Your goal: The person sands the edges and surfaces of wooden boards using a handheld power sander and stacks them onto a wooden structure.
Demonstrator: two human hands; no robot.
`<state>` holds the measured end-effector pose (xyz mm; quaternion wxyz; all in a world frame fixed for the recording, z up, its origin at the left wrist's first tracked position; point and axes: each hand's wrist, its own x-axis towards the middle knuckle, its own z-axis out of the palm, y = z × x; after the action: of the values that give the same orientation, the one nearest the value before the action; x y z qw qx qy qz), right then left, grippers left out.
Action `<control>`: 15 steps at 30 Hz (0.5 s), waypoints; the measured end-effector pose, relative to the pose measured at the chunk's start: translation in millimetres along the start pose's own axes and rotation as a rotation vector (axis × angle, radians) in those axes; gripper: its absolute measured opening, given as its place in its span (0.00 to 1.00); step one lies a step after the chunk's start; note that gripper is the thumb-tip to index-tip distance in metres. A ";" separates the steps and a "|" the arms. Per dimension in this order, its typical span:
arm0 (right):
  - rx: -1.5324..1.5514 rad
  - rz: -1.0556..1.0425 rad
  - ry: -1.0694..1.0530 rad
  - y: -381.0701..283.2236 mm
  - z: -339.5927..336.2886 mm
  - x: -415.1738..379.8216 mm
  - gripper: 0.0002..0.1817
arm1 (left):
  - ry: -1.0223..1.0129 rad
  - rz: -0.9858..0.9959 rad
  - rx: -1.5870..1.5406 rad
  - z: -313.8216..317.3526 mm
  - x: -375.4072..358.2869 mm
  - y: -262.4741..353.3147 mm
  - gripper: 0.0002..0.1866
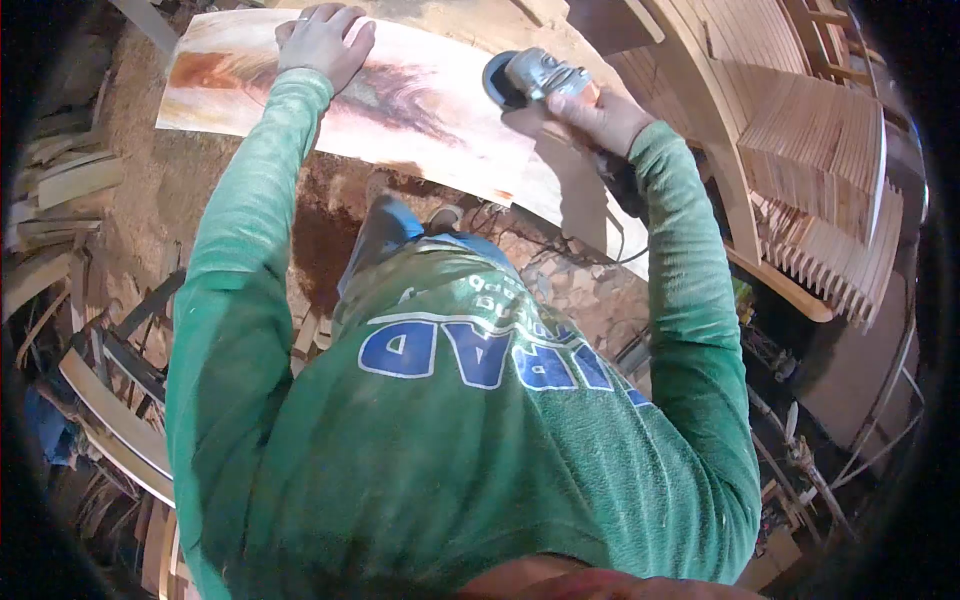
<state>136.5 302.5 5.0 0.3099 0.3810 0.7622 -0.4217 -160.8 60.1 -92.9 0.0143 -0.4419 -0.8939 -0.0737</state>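
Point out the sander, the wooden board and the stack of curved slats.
sander (535,75), head view, on its grey body above the disc.
wooden board (430,110), head view, on its pale sanded face between the hands.
stack of curved slats (830,150), head view, on the top slat's face.

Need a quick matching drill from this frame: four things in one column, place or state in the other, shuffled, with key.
1. left hand
2. right hand
3. sander
4. stacked wooden slats

A. gripped, disc on the board
B. far right, beside the bench
C. flat on the wooden board, palm down
D. closed around the tool's body

Pairs: 1-C, 2-D, 3-A, 4-B
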 end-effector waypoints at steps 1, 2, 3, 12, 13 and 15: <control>-0.001 -0.039 -0.021 -7.2 5.9 -7.1 0.47 | 0.000 -0.002 0.001 -1.2 0.9 0.7 0.25; -0.003 -0.077 -0.041 -16.6 16.6 -21.7 0.45 | -0.007 0.010 0.004 -2.2 1.1 0.2 0.24; -0.007 -0.117 -0.059 -26.9 28.1 -35.9 0.43 | -0.007 0.007 0.008 -3.5 1.3 0.6 0.24; 0.186 -0.338 -0.032 -42.9 112.7 -65.6 0.41 | -0.049 0.064 0.014 -10.1 9.5 -4.2 0.22; 0.076 -0.306 -0.005 -52.8 116.1 -64.4 0.44 | -0.107 0.076 0.052 -14.7 16.6 -1.3 0.21; 0.023 -0.277 0.037 -66.0 117.4 -56.9 0.46 | -0.101 0.247 -0.014 -6.3 36.7 -14.8 0.22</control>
<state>128.2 157.8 23.9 0.2303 0.2833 0.8082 -0.4620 -195.2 79.2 -85.1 -0.0247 -0.5518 -0.8317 -0.0552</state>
